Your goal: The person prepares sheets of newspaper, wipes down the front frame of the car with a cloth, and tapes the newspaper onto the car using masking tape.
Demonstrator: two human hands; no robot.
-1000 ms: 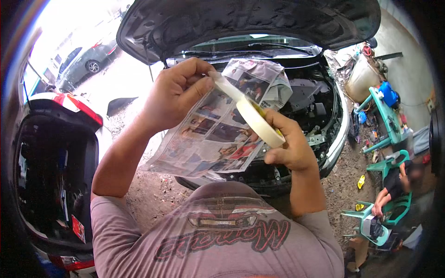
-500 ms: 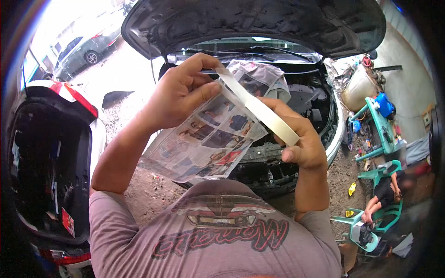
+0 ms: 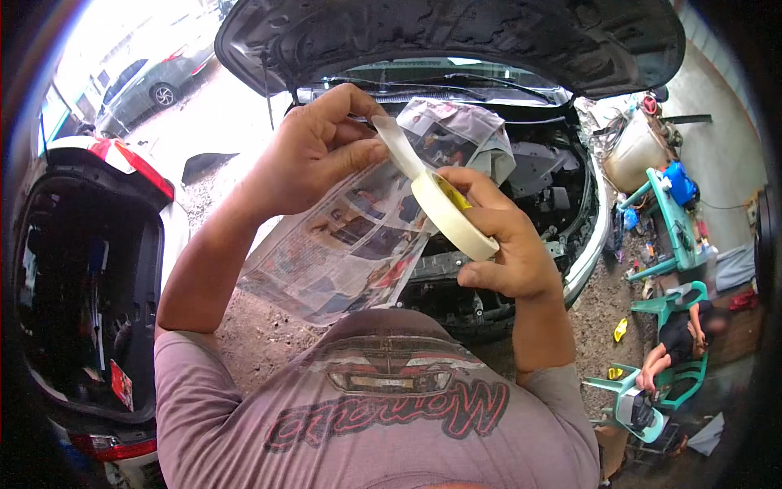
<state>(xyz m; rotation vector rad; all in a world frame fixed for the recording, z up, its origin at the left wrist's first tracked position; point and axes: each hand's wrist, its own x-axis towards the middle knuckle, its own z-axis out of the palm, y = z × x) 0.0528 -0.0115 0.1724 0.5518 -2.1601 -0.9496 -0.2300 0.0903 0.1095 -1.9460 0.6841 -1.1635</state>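
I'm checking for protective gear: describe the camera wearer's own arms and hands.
The left hand and right hand are ungloved, with no watch or bracelet visible. Short, greyish-mauve sleeves leave both forearms bare.

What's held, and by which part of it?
Right grip: tape roll, low on its ring. Left grip: tape strip, by its free end; whether it also holds newspaper can't be told.
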